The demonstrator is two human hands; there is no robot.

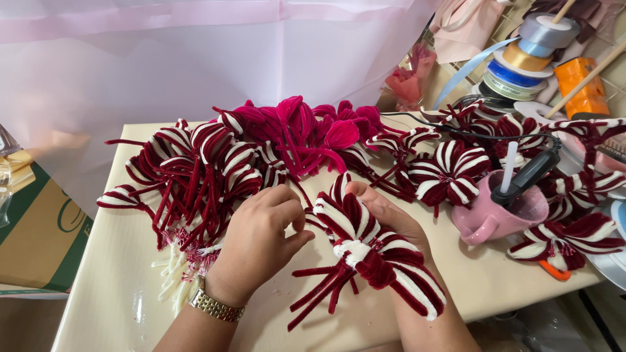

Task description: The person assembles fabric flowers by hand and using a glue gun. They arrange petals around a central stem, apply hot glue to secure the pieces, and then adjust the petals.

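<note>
The right hand point(385, 218) lay under a dark-red-and-white striped chenille-stem flower point(365, 244), fingers curled up around the petals so the bloom sat cradled, its white-wrapped waist facing up; the grip looked closed on the piece. The left hand point(257, 238) was bunched at the flower's 9 o'clock side, fingertips pinching at the petal edge, apparently to shape or steady a loop while the other hand bore the weight. A gold-coloured wristwatch point(215, 306) sat on the left wrist. The flower's loose red stems point(319, 290) trailed toward 7 o'clock, clear of both palms, probably left free for binding. The piece was held just above the cream tabletop point(117, 287), near its front edge. At 10 o'clock from the hands lay a heap of finished striped flowers point(189, 176), stems pointing toward the worker, likely stacked for easy pick-up. Magenta chenille flowers point(300, 130) were piled at 12 o'clock. At 3 o'clock a pink mug point(489, 218) held a black glue gun point(528, 176) nose-down, presumably parked upright to keep the tip off the table. Ribbon spools point(528, 55) were stacked on a dowel at 1 o'clock, within reach. A cardboard box point(32, 241) stood off the table at 9 o'clock.
</note>
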